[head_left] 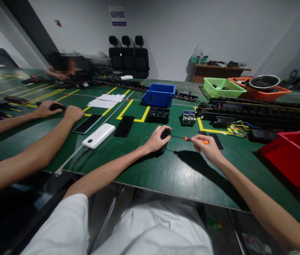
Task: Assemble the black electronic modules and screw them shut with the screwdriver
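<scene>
My left hand (156, 139) is closed around a small black part (165, 134), holding it at the green table's surface. Most of that part is hidden by my fingers. In my right hand (208, 148) is a screwdriver (196, 140) with an orange and black handle. Its thin shaft points left, and the tip reaches the black part; whether it sits in a screw I cannot tell. Beyond my hands stand a black module (159, 114) and a silver-and-blue module (188, 117). Flat dark pieces (216, 141) lie behind my right hand.
A blue bin (159, 95) stands ahead, a red bin (295, 159) at right. Left are a black phone (124, 126), a white power bank (98, 136) and another phone (88, 124). A co-worker's hands (59, 110) hold something dark. Long black assemblies with wires (245, 112) lie right.
</scene>
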A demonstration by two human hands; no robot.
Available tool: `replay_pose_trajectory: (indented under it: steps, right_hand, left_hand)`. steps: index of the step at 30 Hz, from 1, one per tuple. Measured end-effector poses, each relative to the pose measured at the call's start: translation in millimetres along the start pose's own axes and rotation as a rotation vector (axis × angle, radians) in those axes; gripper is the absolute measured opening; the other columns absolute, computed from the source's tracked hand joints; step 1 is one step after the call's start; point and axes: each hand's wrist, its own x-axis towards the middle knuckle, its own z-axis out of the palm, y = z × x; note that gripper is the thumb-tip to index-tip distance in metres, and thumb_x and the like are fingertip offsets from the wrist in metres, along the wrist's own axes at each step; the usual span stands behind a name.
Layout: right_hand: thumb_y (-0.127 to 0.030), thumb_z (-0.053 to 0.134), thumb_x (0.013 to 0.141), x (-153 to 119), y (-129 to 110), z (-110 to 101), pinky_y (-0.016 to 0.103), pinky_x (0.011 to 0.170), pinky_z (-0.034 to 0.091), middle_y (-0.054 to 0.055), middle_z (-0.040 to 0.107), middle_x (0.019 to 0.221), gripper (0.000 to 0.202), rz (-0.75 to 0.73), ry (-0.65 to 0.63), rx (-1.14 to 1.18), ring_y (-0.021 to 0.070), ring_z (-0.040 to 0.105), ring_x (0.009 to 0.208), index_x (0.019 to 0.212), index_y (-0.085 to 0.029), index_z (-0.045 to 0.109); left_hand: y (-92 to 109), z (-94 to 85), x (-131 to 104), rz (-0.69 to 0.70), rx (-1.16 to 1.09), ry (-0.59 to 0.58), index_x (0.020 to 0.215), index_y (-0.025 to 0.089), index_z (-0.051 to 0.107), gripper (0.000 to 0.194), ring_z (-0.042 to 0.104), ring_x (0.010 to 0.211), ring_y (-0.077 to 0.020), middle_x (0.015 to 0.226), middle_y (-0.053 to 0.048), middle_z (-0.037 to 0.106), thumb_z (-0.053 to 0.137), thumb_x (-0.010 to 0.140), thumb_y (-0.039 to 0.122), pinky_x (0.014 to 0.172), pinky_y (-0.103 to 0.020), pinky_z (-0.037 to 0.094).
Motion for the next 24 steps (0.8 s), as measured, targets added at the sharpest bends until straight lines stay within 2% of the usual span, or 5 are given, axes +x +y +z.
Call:
replay_pose_trajectory:
  steps: [6, 12, 16, 21, 24]
  right_hand:
    - [-0.043, 0.073, 0.077, 2.0, 4.2, -3.0, 0.025, 0.049, 0.038, 0.002, 0.062, 0.068, 0.034, -0.072, 0.015, -0.107, 0.0102, 0.049, 0.053, 0.095, -0.014, 0.071]
    - [-0.041, 0.069, 0.080, 2.4, 5.2, -4.6, 0.030, 0.065, 0.049, 0.007, 0.070, 0.088, 0.031, -0.217, 0.049, -0.248, 0.0173, 0.062, 0.071, 0.099, -0.016, 0.073]
    - [-0.038, 0.071, 0.079, 1.5, 4.1, -3.4, 0.032, 0.075, 0.051, 0.008, 0.072, 0.095, 0.028, -0.252, 0.073, -0.246, 0.0204, 0.065, 0.083, 0.098, -0.018, 0.073]
    - [-0.040, 0.072, 0.078, 4.1, 8.1, -1.2, 0.025, 0.057, 0.045, 0.003, 0.065, 0.074, 0.026, -0.058, 0.079, 0.024, 0.0129, 0.056, 0.062, 0.090, -0.017, 0.073]
    - [-0.043, 0.069, 0.080, 6.1, 8.7, -0.4, 0.024, 0.054, 0.044, 0.004, 0.065, 0.078, 0.026, 0.060, 0.064, 0.276, 0.0115, 0.055, 0.061, 0.087, -0.017, 0.072]
  left_hand:
    - [-1.0, -0.1, 0.7, -0.004, 0.005, 0.001, 0.114, 0.022, 0.057, 0.028, 0.056, 0.096, -0.0170, 0.103, -0.003, 0.054, 0.058, 0.086, 0.023, 0.091, -0.030, 0.044]
    - [0.7, -0.2, 0.6, -0.010, 0.026, 0.000, 0.114, 0.022, 0.057, 0.028, 0.056, 0.097, -0.0171, 0.102, -0.003, 0.054, 0.058, 0.086, 0.024, 0.092, -0.031, 0.044]
    - [1.9, -0.7, 0.8, -0.013, 0.027, -0.001, 0.114, 0.022, 0.057, 0.028, 0.056, 0.096, -0.0168, 0.102, -0.003, 0.054, 0.058, 0.086, 0.024, 0.091, -0.031, 0.044]
    - [4.0, -0.5, -0.5, -0.013, 0.034, -0.016, 0.115, 0.023, 0.057, 0.029, 0.056, 0.096, -0.0172, 0.102, -0.003, 0.053, 0.057, 0.086, 0.024, 0.092, -0.031, 0.045]
    - [5.8, -0.4, -1.8, -0.014, 0.036, -0.027, 0.115, 0.023, 0.056, 0.029, 0.056, 0.097, -0.0173, 0.104, -0.003, 0.053, 0.057, 0.087, 0.026, 0.092, -0.031, 0.045]
